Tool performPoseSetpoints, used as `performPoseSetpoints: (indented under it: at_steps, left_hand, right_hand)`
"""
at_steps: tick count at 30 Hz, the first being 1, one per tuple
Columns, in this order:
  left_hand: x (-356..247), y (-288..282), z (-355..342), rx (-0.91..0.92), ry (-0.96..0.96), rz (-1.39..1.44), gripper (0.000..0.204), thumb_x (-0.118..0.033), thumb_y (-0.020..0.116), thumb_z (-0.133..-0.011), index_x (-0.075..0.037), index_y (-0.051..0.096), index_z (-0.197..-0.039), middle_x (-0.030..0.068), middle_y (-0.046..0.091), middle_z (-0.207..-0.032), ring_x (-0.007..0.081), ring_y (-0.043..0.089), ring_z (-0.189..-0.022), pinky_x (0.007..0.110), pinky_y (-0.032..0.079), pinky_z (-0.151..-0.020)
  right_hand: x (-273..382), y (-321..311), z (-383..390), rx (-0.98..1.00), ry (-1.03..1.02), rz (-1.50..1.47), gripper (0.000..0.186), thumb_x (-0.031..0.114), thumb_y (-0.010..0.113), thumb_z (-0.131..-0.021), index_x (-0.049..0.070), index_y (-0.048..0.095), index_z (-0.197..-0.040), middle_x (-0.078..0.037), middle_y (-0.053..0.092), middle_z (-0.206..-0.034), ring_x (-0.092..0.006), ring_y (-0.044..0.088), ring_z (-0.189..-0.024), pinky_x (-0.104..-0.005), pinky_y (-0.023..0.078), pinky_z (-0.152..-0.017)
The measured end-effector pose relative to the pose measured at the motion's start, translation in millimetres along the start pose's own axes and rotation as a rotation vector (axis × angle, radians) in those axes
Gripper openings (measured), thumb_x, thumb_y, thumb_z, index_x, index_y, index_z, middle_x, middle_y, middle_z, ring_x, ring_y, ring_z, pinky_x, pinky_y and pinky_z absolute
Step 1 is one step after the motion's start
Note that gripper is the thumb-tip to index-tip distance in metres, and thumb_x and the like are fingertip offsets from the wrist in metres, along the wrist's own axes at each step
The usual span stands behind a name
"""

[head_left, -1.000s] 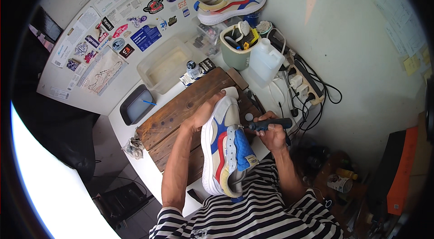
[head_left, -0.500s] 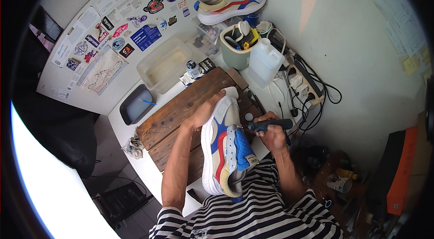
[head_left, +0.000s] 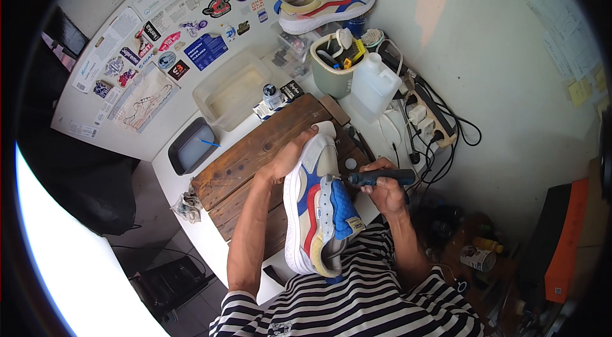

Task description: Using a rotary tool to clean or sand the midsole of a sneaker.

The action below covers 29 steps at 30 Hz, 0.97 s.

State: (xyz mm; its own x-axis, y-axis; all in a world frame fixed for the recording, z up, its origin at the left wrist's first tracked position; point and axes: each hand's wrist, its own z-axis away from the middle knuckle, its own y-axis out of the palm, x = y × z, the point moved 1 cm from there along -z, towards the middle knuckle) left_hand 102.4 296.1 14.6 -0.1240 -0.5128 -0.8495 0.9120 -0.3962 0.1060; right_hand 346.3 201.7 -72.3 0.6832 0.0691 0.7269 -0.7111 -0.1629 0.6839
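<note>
A multicoloured sneaker (head_left: 311,209) with a white sole is held on its side, toe pointing away from me, its blue tongue (head_left: 344,209) folded out to the right. My left hand (head_left: 292,157) is closed around the toe end from the left. In my right hand (head_left: 384,192) is a dark handheld rotary tool (head_left: 382,176), gripped like a pen. Its thin tip points left and meets the shoe near the top of the lace-hole strip; whether it touches cannot be made out. Under the shoe is a brown wooden board (head_left: 236,171).
A matching sneaker (head_left: 326,9) sits at the back, above a green bin of brushes (head_left: 331,79). Nearby stand a white jug (head_left: 374,92), a clear tub (head_left: 233,92), a small bottle (head_left: 272,97) and a dark tray (head_left: 193,146). Cables surround a power strip (head_left: 424,114) on the right.
The rotary tool in my right hand has shifted very slightly to the right. My left hand and the sneaker look almost unmoved.
</note>
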Motion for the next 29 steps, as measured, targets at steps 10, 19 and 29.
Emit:
performPoseSetpoints:
  at_steps: [10, 19, 29]
  left_hand:
    - [-5, 0, 1, 0.017, -0.072, -0.034, 0.065, -0.049, 0.043, -0.108, 0.001, 0.056, -0.148, 0.0135, 0.063, -0.141, 0.0204, 0.061, -0.123, 0.031, 0.045, -0.108]
    - [-3, 0, 4, 0.009, -0.002, -0.092, 0.072, -0.051, 0.042, -0.108, 0.000, 0.043, -0.159, 0.0159, 0.053, -0.155, 0.0226, 0.055, -0.134, 0.032, 0.040, -0.115]
    - [3, -6, -2, 0.048, 0.017, -0.095, 0.069, -0.047, 0.041, -0.109, 0.000, 0.043, -0.159, 0.0124, 0.052, -0.157, 0.0213, 0.051, -0.138, 0.030, 0.036, -0.118]
  right_hand:
    - [2, 5, 2, -0.013, -0.043, 0.025, 0.034, 0.018, 0.067, -0.088, -0.003, 0.064, -0.114, -0.014, 0.067, -0.090, -0.0176, 0.063, -0.073, -0.0323, 0.055, -0.071]
    - [8, 11, 6, -0.014, -0.023, 0.087, 0.035, 0.018, 0.068, -0.087, -0.004, 0.064, -0.114, -0.013, 0.067, -0.087, -0.0173, 0.064, -0.073, -0.0318, 0.054, -0.071]
    - [10, 13, 7, -0.015, -0.009, 0.112, 0.036, 0.019, 0.068, -0.087, -0.005, 0.064, -0.114, -0.015, 0.068, -0.090, -0.0175, 0.064, -0.073, -0.0333, 0.055, -0.071]
